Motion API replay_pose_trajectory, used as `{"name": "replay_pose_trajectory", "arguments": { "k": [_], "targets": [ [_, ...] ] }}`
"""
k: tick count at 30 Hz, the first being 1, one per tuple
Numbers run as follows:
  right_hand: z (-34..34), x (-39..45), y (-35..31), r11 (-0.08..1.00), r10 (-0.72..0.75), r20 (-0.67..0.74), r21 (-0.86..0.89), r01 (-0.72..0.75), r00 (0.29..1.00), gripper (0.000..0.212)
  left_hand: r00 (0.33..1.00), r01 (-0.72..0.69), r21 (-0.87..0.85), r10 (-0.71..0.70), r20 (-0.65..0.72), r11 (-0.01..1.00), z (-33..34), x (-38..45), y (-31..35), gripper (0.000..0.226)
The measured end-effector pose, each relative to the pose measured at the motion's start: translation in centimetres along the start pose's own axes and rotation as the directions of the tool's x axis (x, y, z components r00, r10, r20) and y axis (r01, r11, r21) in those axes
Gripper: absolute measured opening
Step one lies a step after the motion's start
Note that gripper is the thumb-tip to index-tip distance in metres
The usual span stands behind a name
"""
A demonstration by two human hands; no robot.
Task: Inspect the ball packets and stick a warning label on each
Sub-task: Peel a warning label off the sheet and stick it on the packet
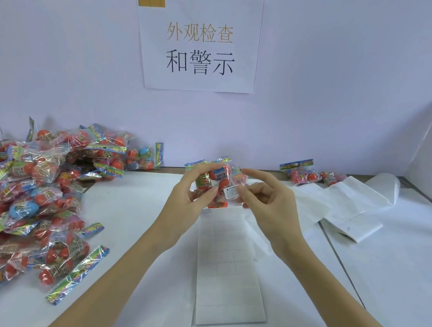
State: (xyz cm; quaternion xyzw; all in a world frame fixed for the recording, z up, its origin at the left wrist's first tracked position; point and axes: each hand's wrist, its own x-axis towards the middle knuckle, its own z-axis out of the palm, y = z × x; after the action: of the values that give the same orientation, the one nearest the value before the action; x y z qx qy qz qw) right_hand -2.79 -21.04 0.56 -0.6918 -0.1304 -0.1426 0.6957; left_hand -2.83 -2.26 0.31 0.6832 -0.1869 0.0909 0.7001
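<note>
A clear ball packet (220,178) with red balls and a colourful header is held up above the table's middle. My left hand (190,195) grips its left side with curled fingers. A white warning label (230,192) sits on the packet's lower front, and my right hand (266,202) pinches the packet at that label with thumb and finger. Below the hands lies a white label sheet (228,270) with most of its labels peeled off. A big pile of ball packets (35,193) covers the table's left side.
Two packets (301,173) lie at the back right by the wall. Folded white backing sheets (347,210) lie to the right. A paper sign (198,43) hangs on the wall. A white board (430,147) stands at the right edge.
</note>
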Motion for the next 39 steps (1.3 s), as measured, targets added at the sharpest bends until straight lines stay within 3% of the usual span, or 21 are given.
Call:
{"name": "replay_pose_trajectory", "arguments": {
  "k": [9,26,28,30,32,34,36,38,39],
  "targets": [
    [0.4,-0.3,0.3,1.0,-0.01,-0.056,-0.024,0.009,0.998,0.024,1.0,0.022,-0.004,-0.022,0.016,1.0,0.5,-0.2,0.0,0.043],
    [1.0,-0.8,0.3,0.994,-0.037,-0.084,-0.107,0.028,0.996,0.021,0.992,0.008,0.021,-0.005,-0.127,1.0,1.1,-0.3,-0.1,0.039],
    [0.8,-0.8,0.3,0.976,-0.079,-0.049,-0.207,0.067,0.996,0.021,0.991,0.015,0.015,-0.013,-0.136,1.0,1.0,-0.2,-0.3,0.039],
    [0.1,-0.4,0.3,0.865,-0.183,0.039,-0.469,0.18,0.982,0.019,0.991,0.009,0.01,-0.008,-0.137,1.0,0.8,-0.2,-0.4,0.039],
    [-0.8,0.1,0.2,0.758,-0.222,0.103,-0.607,0.238,0.97,0.016,0.99,0.01,-0.036,-0.015,-0.138,0.999,0.6,-0.1,-0.4,0.04],
    [-1.4,0.5,0.0,0.835,-0.122,0.07,-0.532,0.141,0.99,0.012,0.992,0.015,-0.072,-0.024,-0.127,0.997,0.2,0.0,-0.3,0.04],
    [-1.3,0.6,-0.2,0.961,0.072,0.085,-0.272,-0.047,0.994,0.013,0.995,0.008,-0.071,-0.015,-0.097,0.997,0.1,0.1,-0.1,0.04],
    [-0.9,0.4,-0.4,0.978,0.203,0.178,-0.075,-0.193,0.963,0.027,0.999,0.001,-0.052,-0.003,-0.054,0.999,0.2,0.0,0.0,0.04],
    [-0.7,0.3,-0.4,0.976,0.217,0.203,-0.056,-0.21,0.955,0.029,1.0,-0.001,-0.038,0.0,-0.031,0.999,0.2,0.0,0.0,0.04]
  ]
}}
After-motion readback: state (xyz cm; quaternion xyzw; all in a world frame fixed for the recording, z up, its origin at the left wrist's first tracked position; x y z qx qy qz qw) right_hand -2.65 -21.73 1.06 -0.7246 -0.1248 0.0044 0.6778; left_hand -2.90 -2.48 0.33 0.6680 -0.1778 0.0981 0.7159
